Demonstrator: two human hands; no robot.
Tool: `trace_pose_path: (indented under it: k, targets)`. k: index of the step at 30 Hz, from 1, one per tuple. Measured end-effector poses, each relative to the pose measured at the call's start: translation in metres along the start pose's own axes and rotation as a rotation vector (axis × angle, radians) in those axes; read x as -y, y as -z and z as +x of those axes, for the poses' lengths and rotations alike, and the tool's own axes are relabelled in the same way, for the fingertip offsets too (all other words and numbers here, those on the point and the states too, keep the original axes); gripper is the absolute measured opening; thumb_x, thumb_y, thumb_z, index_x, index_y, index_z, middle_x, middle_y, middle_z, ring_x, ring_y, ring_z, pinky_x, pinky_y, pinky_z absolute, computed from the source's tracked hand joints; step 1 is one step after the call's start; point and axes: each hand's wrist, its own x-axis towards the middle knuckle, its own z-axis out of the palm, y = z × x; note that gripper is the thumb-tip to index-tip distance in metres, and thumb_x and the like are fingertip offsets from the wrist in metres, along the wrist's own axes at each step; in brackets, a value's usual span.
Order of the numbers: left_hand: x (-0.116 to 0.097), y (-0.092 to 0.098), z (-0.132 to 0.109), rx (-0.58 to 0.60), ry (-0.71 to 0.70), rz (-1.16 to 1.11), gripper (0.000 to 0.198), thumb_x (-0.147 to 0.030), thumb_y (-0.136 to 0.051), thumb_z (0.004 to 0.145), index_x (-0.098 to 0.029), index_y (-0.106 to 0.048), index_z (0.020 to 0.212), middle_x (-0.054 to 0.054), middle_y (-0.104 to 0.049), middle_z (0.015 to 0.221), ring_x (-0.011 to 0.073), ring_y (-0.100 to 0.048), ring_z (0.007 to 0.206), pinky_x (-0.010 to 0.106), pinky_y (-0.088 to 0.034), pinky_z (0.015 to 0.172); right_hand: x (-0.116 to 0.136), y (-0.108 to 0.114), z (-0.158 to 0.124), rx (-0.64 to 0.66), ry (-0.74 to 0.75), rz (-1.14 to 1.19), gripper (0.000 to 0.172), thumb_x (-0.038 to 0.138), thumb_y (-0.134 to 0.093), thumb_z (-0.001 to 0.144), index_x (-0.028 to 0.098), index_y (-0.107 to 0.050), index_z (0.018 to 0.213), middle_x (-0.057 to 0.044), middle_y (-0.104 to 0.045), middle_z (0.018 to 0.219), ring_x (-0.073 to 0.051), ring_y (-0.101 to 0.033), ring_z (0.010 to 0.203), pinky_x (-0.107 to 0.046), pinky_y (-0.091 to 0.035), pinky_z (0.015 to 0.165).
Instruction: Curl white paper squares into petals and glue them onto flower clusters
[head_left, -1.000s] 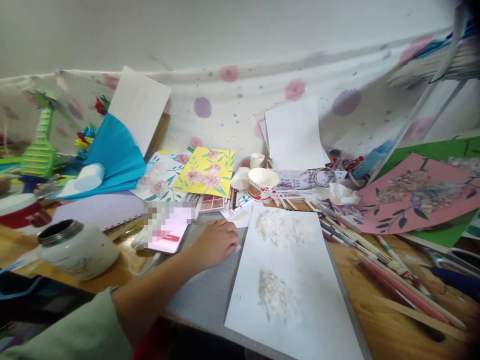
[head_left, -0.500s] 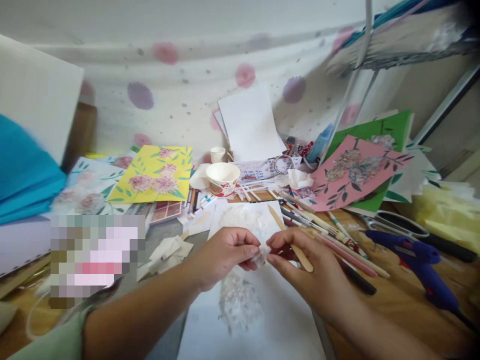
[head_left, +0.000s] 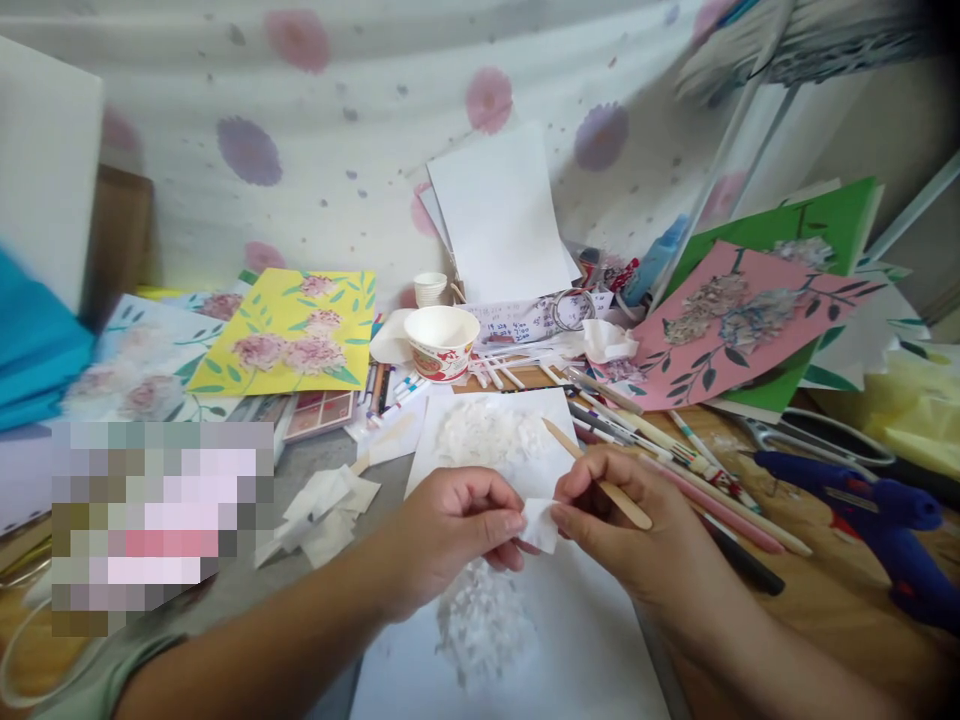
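Note:
Between my fingertips a small piece of white tissue paper is spread fairly flat. My left hand pinches its left edge, and my right hand pinches its upper right side. A wooden craft stick is also tucked between the fingers of my right hand, its pointed end sticking out up and left. Beneath both hands lies a white sheet. It bears a fluffy white paper flower near me and a cluster of white paper petals farther up, partly behind my hands.
Torn white tissue pieces lie left of the sheet. A paper bowl stands behind it. Pens and brushes and a blue glue gun are on the right. Flower pictures on yellow card and pink card flank the back.
The white tissue piece, crumpled between my fingers before, is now opened out flatter. My hands have turned slightly, and the camera view has shifted a little downward and closer.

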Motion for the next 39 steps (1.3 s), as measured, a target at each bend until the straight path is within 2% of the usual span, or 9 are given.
trace_pose_path:
  k: [5, 9, 12, 16, 19, 24, 31, 36, 39]
  targets:
    - [0.001, -0.001, -0.001, -0.015, -0.007, 0.005, 0.022, -0.032, -0.069, 0.074, -0.013, -0.059, 0.071, -0.001, -0.063, 0.058, 0.0118, -0.062, 0.06, 0.025, -0.049, 0.064, 0.001, 0.001, 0.0, -0.006, 0.073, -0.13, 0.008, 0.022, -0.063, 0.074, 0.021, -0.056, 0.073, 0.002, -0.055, 0.068, -0.013, -0.052, 0.06, -0.025, -0.042, 0.053]
    - [0.0, -0.003, -0.002, -0.063, -0.039, 0.044, 0.019, -0.029, -0.067, 0.072, -0.014, -0.057, 0.071, -0.002, -0.061, 0.062, 0.0098, -0.06, 0.058, 0.022, -0.047, 0.06, 0.0, 0.004, -0.001, 0.015, 0.194, -0.23, 0.008, 0.021, -0.062, 0.078, 0.022, -0.058, 0.084, -0.002, -0.064, 0.088, -0.018, -0.061, 0.082, -0.03, -0.05, 0.071]
    - [0.002, -0.004, -0.002, -0.081, -0.084, 0.126, 0.014, -0.026, -0.065, 0.072, -0.014, -0.056, 0.071, -0.004, -0.058, 0.062, 0.01, -0.059, 0.059, 0.022, -0.046, 0.06, -0.001, 0.005, -0.004, 0.05, 0.283, -0.279, 0.011, 0.019, -0.061, 0.08, 0.024, -0.055, 0.088, -0.003, -0.065, 0.095, -0.02, -0.061, 0.09, -0.032, -0.051, 0.075]
    - [0.003, -0.005, -0.004, -0.166, -0.213, 0.401, 0.009, -0.023, -0.06, 0.075, -0.016, -0.059, 0.069, -0.002, -0.059, 0.06, 0.0108, -0.056, 0.057, 0.021, -0.042, 0.055, 0.001, 0.004, -0.013, -0.089, 0.525, -0.414, 0.017, 0.012, -0.06, 0.081, 0.024, -0.051, 0.091, -0.001, -0.063, 0.092, -0.017, -0.062, 0.089, -0.028, -0.05, 0.073]
    - [0.002, -0.006, -0.006, -0.219, -0.303, 0.579, 0.007, -0.016, -0.057, 0.075, -0.016, -0.061, 0.068, -0.002, -0.063, 0.062, 0.0105, -0.056, 0.058, 0.02, -0.042, 0.055, 0.002, 0.001, -0.02, -0.08, 0.665, -0.472, 0.022, 0.006, -0.056, 0.081, 0.025, -0.049, 0.09, 0.002, -0.062, 0.082, -0.013, -0.062, 0.077, -0.024, -0.048, 0.07]
    - [0.002, -0.009, -0.01, -0.233, -0.437, 0.717, 0.008, -0.014, -0.06, 0.074, -0.017, -0.065, 0.07, -0.003, -0.064, 0.06, 0.0091, -0.056, 0.055, 0.018, -0.044, 0.056, 0.001, -0.006, -0.022, -0.005, 0.573, -0.351, 0.023, 0.006, -0.056, 0.081, 0.026, -0.049, 0.09, 0.004, -0.064, 0.086, -0.01, -0.065, 0.082, -0.017, -0.05, 0.074]
    - [0.002, -0.01, -0.011, -0.202, -0.439, 0.667, 0.01, -0.01, -0.066, 0.069, -0.017, -0.066, 0.075, -0.004, -0.066, 0.065, 0.0087, -0.059, 0.058, 0.017, -0.046, 0.058, 0.001, -0.01, -0.017, -0.049, 0.45, -0.189, 0.021, 0.008, -0.06, 0.079, 0.027, -0.053, 0.084, 0.006, -0.065, 0.081, -0.009, -0.065, 0.079, -0.015, -0.053, 0.07]
    - [0.002, -0.01, -0.013, -0.198, -0.451, 0.687, 0.016, -0.012, -0.073, 0.064, -0.017, -0.062, 0.075, -0.003, -0.065, 0.07, 0.0101, -0.059, 0.064, 0.018, -0.046, 0.061, -0.002, -0.012, -0.019, 0.0, 0.359, -0.01, 0.02, 0.007, -0.059, 0.081, 0.026, -0.053, 0.085, 0.004, -0.067, 0.086, -0.01, -0.067, 0.082, -0.018, -0.055, 0.073]
    - [0.001, -0.004, -0.011, -0.201, -0.516, 0.749, 0.009, -0.013, -0.068, 0.072, -0.017, -0.06, 0.073, -0.003, -0.063, 0.068, 0.0101, -0.057, 0.063, 0.019, -0.045, 0.06, -0.002, -0.012, -0.018, 0.042, 0.313, -0.026, 0.016, 0.01, -0.056, 0.083, 0.025, -0.056, 0.088, 0.001, -0.068, 0.087, -0.013, -0.067, 0.083, -0.024, -0.056, 0.074]
